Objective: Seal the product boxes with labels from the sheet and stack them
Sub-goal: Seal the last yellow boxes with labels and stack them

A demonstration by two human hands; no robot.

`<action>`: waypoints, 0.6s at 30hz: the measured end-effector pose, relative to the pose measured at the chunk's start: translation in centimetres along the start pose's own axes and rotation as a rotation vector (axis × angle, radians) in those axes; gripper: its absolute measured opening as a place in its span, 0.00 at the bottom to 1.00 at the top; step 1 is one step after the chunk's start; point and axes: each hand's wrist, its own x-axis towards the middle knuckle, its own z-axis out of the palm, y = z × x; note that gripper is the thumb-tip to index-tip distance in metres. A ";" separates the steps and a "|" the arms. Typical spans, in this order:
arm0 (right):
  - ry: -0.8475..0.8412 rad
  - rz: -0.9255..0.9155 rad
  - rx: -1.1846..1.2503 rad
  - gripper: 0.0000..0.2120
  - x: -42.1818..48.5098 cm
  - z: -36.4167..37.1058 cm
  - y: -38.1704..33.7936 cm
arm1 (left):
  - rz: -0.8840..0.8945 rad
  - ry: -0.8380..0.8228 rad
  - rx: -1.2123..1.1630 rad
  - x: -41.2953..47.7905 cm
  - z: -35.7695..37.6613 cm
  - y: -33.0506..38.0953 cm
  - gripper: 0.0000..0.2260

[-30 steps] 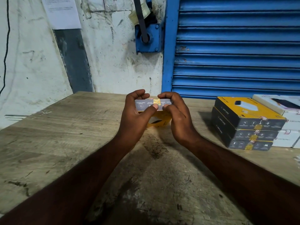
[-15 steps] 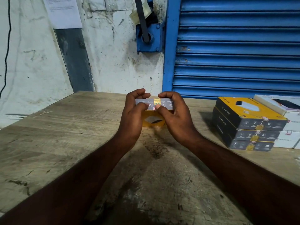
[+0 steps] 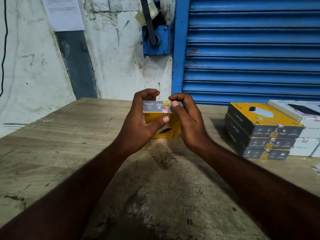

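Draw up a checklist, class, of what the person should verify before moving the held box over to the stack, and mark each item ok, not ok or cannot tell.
1. Gold label sits across the grey edge of the held box: ok.
2. Label pressed flat all round: cannot tell, since the right hand has its thumb at the label's side.
3. Box gripped on both sides, with the left hand opposite the right: ok.
4. Stack of yellow boxes looks squared enough to take another: ok.
5. Wooden table bare between box and stack: ok.
6. Far end of the box sealed: cannot tell, hidden.
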 end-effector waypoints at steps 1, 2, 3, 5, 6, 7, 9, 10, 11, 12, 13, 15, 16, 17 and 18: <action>0.001 -0.009 -0.001 0.10 0.0 0.0 -0.2 | 0.022 0.013 0.006 0.0 0.0 0.1 0.29; -0.001 -0.020 -0.003 0.09 0.0 -0.1 -0.3 | 0.043 0.027 0.006 0.0 0.1 0.1 0.28; -0.004 -0.029 -0.003 0.09 0.0 -0.1 -0.4 | 0.060 0.037 0.006 0.0 0.2 0.1 0.26; -0.013 -0.038 0.001 0.08 0.1 -0.1 -0.6 | 0.078 0.051 0.012 0.0 0.2 0.1 0.25; -0.018 -0.040 0.001 0.09 0.1 -0.1 -0.7 | 0.082 0.054 0.019 0.0 0.2 0.2 0.24; -0.024 -0.042 -0.001 0.09 0.1 -0.2 -0.7 | 0.088 0.053 0.026 0.0 0.2 0.2 0.24; -0.039 -0.046 -0.010 0.11 0.2 -0.4 -0.8 | 0.098 0.041 0.041 0.1 0.2 0.2 0.25; -0.051 -0.044 -0.014 0.12 0.2 -0.5 -0.8 | 0.098 0.031 0.047 0.1 0.2 0.2 0.25; -0.063 -0.041 -0.018 0.14 0.2 -0.6 -0.8 | 0.090 0.019 0.053 0.1 0.1 0.1 0.25; -0.073 -0.040 -0.019 0.15 0.2 -0.7 -0.7 | 0.073 0.006 0.057 0.1 0.0 0.1 0.26; -0.079 -0.044 -0.027 0.17 0.2 -0.7 -0.7 | 0.055 -0.007 0.063 0.2 -0.1 0.0 0.27; -0.078 -0.065 -0.076 0.19 0.2 -0.7 -0.6 | 0.029 -0.030 0.079 0.2 -0.4 -0.1 0.29; -0.078 -0.081 -0.117 0.18 0.2 -0.7 -0.5 | 0.022 -0.037 0.084 0.3 -0.5 -0.2 0.31; -0.081 -0.099 -0.167 0.18 0.2 -0.7 -0.4 | 0.016 -0.042 0.083 0.3 -0.6 -0.3 0.31; -0.088 -0.119 -0.216 0.19 0.3 -0.8 -0.3 | 0.010 -0.046 0.075 0.4 -0.6 -0.4 0.32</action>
